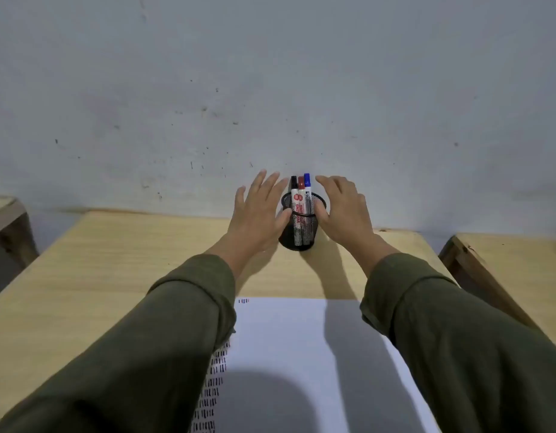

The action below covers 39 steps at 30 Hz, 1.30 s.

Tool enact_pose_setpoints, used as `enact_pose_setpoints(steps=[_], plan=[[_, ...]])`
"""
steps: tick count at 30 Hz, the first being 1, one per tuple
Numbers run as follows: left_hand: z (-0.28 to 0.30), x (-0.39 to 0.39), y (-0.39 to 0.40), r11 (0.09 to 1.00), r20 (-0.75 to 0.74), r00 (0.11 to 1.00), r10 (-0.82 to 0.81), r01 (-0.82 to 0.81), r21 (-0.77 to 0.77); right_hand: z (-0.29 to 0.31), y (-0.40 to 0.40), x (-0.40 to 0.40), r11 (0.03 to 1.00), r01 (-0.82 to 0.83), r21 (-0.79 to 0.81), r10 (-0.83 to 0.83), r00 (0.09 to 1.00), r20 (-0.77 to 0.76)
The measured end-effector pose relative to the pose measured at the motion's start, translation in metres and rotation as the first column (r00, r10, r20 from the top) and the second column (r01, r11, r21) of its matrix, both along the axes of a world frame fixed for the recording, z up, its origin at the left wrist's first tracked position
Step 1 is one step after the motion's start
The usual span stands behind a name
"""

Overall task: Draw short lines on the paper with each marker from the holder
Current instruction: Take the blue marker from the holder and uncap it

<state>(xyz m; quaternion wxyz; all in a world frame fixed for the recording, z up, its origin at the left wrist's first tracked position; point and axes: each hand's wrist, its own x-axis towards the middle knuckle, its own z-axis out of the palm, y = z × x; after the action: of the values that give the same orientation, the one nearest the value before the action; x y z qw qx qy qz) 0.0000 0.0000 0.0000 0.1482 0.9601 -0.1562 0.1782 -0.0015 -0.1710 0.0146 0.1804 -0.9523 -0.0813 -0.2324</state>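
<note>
Light wood-grain table (120, 276), far edge against a grey wall. Landmark: black mesh holder (297, 235), standing upright on the table near its far edge, roughly centred. Three capped markers stand in it: black (294, 195), red (301, 195), blue (307, 192). White paper (289, 335) lies flat on the table, nearer the camera than the holder and apart from it, bare wood between. Paper's left margin carries rows of short black strokes (218, 367); a few tiny marks (243, 300) sit at its top edge, below-left of the holder. Sleeves cover part of the paper's sides.
</note>
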Motion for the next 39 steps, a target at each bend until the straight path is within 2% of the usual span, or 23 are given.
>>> enact_pose_setpoints(steps=[7,25,28,34,39], plan=[[-0.005,0.01,-0.014,1.0,-0.147,0.989,-0.023,0.023,-0.002,0.003,0.003,0.013,1.0,0.01,-0.015,-0.011,0.999,-0.053],[-0.015,0.029,-0.018,0.992,-0.206,0.976,-0.076,0.053,-0.114,0.002,0.004,0.055,0.996,-0.017,-0.091,0.006,0.993,-0.118],[-0.016,0.028,-0.018,0.992,-0.207,0.976,-0.071,0.047,-0.121,0.003,0.004,0.057,0.999,-0.003,-0.037,-0.001,0.995,-0.1],[-0.014,0.029,-0.019,0.992,-0.226,0.972,-0.059,0.033,-0.121,0.001,0.002,0.05,0.983,-0.001,0.186,0.026,0.991,-0.132],[-0.008,0.027,-0.019,0.996,-0.223,0.974,-0.042,0.022,-0.092,0.012,0.002,0.037,0.926,-0.043,0.375,0.08,0.993,-0.085]])
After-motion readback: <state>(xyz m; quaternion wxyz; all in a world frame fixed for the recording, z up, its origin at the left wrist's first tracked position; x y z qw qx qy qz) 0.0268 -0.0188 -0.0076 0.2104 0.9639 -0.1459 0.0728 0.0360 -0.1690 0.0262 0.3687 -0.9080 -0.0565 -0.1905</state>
